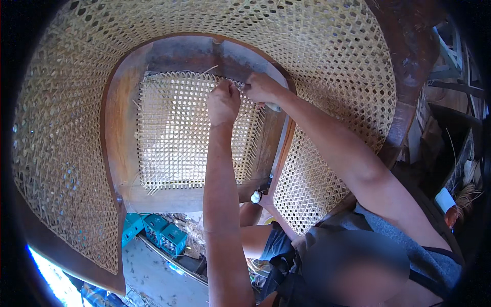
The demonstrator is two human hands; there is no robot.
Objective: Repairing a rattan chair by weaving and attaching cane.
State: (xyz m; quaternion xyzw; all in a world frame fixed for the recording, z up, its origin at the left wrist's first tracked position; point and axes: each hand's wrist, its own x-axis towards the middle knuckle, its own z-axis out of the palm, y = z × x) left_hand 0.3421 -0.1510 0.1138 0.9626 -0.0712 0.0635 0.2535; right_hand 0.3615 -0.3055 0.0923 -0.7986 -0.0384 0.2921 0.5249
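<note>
Cane weaving is in hand on the seat panel (174,133) of a wooden chair frame (120,123), where both hands meet at the panel's upper right edge. The left hand (223,102) is clenched, pinching what looks like a thin strand at the weave's top row; the right hand (262,88) is closed round a small tool whose pale end (273,107) shows below the palm, its tip hidden at the same spot. To do this well, I judge the strand should be kept taut and flat and fed through the right hole, the tool only easing the gap so the neighbouring strands stay unbroken. A loose strand end (208,70) sticks up from the top row, and others fray at the lower left corner (152,190). The big woven chair back (317,41) curves round the frame and crowds the right elbow. Teal boxes (163,233) lie on the floor below.
</note>
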